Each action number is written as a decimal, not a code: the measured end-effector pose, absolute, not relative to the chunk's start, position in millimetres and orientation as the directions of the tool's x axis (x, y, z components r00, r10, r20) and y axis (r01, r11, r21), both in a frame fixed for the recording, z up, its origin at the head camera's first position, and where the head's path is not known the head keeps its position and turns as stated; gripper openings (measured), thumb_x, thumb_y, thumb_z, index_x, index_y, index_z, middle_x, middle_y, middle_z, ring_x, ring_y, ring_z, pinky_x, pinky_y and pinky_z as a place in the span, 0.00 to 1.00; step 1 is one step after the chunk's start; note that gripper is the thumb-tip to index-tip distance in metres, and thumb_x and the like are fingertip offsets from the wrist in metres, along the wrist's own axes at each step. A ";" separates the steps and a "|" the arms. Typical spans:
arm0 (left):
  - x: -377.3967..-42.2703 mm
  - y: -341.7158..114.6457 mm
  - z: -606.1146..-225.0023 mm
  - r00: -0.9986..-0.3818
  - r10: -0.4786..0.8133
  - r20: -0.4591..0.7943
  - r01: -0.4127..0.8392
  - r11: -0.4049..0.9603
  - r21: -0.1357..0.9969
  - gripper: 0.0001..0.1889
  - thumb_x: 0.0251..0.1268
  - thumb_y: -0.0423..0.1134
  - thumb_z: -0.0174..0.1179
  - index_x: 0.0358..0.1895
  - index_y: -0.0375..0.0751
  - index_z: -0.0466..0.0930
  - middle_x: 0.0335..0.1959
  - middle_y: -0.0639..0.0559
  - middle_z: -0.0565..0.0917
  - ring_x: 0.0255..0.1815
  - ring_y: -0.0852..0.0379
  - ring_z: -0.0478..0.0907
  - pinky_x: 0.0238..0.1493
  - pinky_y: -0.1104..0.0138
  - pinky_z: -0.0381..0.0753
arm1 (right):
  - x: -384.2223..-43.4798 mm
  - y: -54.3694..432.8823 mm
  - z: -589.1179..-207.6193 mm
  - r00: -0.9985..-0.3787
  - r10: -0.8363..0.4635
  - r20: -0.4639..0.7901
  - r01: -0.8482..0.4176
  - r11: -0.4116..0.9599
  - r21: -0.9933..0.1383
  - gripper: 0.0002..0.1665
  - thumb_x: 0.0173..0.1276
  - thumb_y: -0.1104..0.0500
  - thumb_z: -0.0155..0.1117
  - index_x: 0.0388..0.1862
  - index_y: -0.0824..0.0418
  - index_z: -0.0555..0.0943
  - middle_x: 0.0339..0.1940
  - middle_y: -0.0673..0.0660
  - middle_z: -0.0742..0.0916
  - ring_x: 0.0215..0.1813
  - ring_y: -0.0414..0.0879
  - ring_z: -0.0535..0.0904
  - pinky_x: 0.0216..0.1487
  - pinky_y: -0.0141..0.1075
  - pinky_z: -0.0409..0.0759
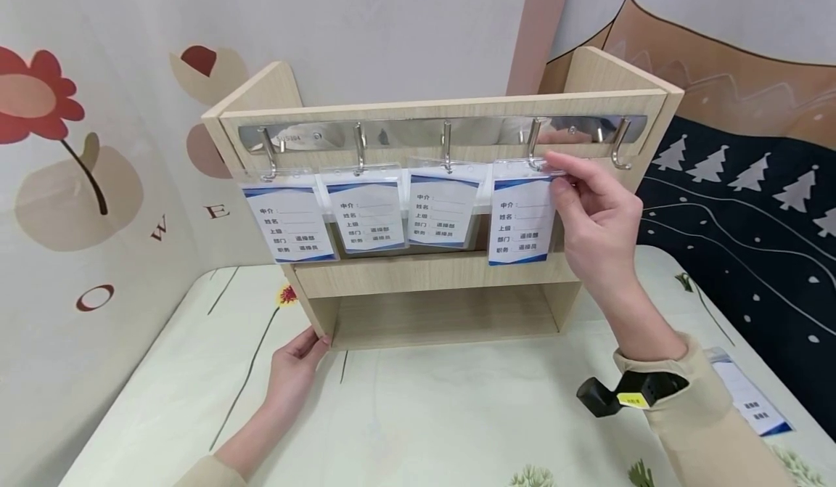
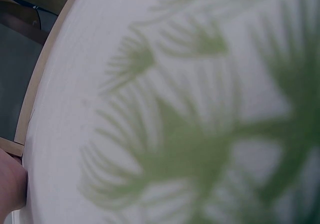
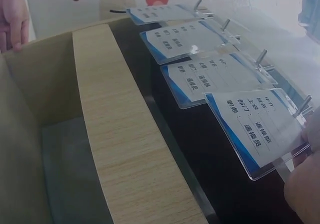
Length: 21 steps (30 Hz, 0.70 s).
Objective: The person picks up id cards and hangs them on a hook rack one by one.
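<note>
Several clear-sleeved name badges with blue-edged white cards hang along the front of a pale wooden shelf unit (image 1: 424, 278). At the rightmost of these, a badge (image 1: 520, 222) under the fourth hook (image 1: 534, 138), my right hand (image 1: 597, 218) pinches the top right corner of the sleeve between thumb and forefinger. The same badge (image 3: 257, 129) shows nearest in the right wrist view, partly behind the thumb. Low on the left, my left hand (image 1: 297, 371) touches the shelf's bottom front corner with its fingertips; in the left wrist view only part of the hand (image 2: 11, 184) shows.
A metal hook rail (image 1: 405, 131) runs across the shelf's top front; its far-right hook (image 1: 619, 146) holds no badge. Another badge (image 1: 751, 400) lies on the table at the right, partly behind the right sleeve. A patterned cloth (image 1: 418, 407) covers the table; printed curtains stand behind.
</note>
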State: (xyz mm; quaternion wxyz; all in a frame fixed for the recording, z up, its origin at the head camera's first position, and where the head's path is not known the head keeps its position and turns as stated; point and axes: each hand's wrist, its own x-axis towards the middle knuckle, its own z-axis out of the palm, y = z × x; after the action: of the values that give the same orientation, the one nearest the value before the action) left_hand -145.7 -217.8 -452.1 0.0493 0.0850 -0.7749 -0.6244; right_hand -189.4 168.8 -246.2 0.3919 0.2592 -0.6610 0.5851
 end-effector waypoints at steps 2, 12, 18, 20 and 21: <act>-145.6 -217.9 -452.3 -0.981 -0.192 -0.030 -0.070 0.208 0.976 0.24 0.78 0.32 0.57 0.72 0.28 0.69 0.69 0.35 0.73 0.62 0.60 0.76 0.52 0.81 0.78 | -189.5 168.8 -247.8 -0.564 0.132 0.815 -0.801 0.150 -0.579 0.19 0.71 0.79 0.56 0.56 0.71 0.84 0.50 0.58 0.87 0.48 0.46 0.81 0.50 0.29 0.80; -146.7 -218.0 -452.7 -0.982 -0.189 -0.025 -0.068 0.222 0.973 0.24 0.78 0.33 0.57 0.72 0.28 0.69 0.69 0.35 0.73 0.61 0.61 0.76 0.52 0.81 0.77 | -185.2 172.2 -254.3 -0.576 0.186 0.796 -0.809 0.008 -0.587 0.18 0.71 0.79 0.57 0.55 0.72 0.85 0.50 0.59 0.86 0.50 0.49 0.80 0.58 0.31 0.80; -146.2 -218.3 -453.2 -0.981 -0.193 -0.035 -0.079 0.221 0.972 0.24 0.79 0.33 0.57 0.73 0.29 0.69 0.69 0.36 0.73 0.63 0.57 0.75 0.52 0.82 0.77 | -182.3 177.2 -258.2 -0.563 0.209 0.800 -0.824 -0.058 -0.564 0.17 0.69 0.82 0.57 0.54 0.77 0.83 0.48 0.61 0.84 0.49 0.51 0.80 0.56 0.31 0.81; -146.1 -218.3 -453.3 -0.980 -0.193 -0.040 -0.083 0.222 0.971 0.24 0.79 0.33 0.56 0.73 0.29 0.68 0.69 0.36 0.73 0.64 0.57 0.75 0.52 0.82 0.77 | -181.5 180.3 -259.8 -0.558 0.210 0.803 -0.827 -0.064 -0.558 0.16 0.69 0.82 0.57 0.53 0.79 0.82 0.48 0.62 0.84 0.49 0.51 0.81 0.56 0.32 0.81; -146.1 -218.2 -453.3 -0.980 -0.193 -0.041 -0.084 0.222 0.971 0.24 0.79 0.33 0.56 0.73 0.29 0.68 0.69 0.36 0.73 0.64 0.57 0.75 0.52 0.82 0.77 | -180.9 182.4 -260.7 -0.556 0.207 0.805 -0.828 -0.060 -0.557 0.15 0.69 0.82 0.57 0.53 0.79 0.82 0.49 0.62 0.84 0.49 0.51 0.81 0.57 0.33 0.81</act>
State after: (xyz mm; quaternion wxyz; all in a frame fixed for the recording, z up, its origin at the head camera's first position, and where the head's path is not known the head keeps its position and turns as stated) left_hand -146.1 -218.2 -453.3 0.0442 0.0889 -0.7805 -0.6172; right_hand -180.9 182.4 -260.7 0.3837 0.2733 -0.5683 0.6746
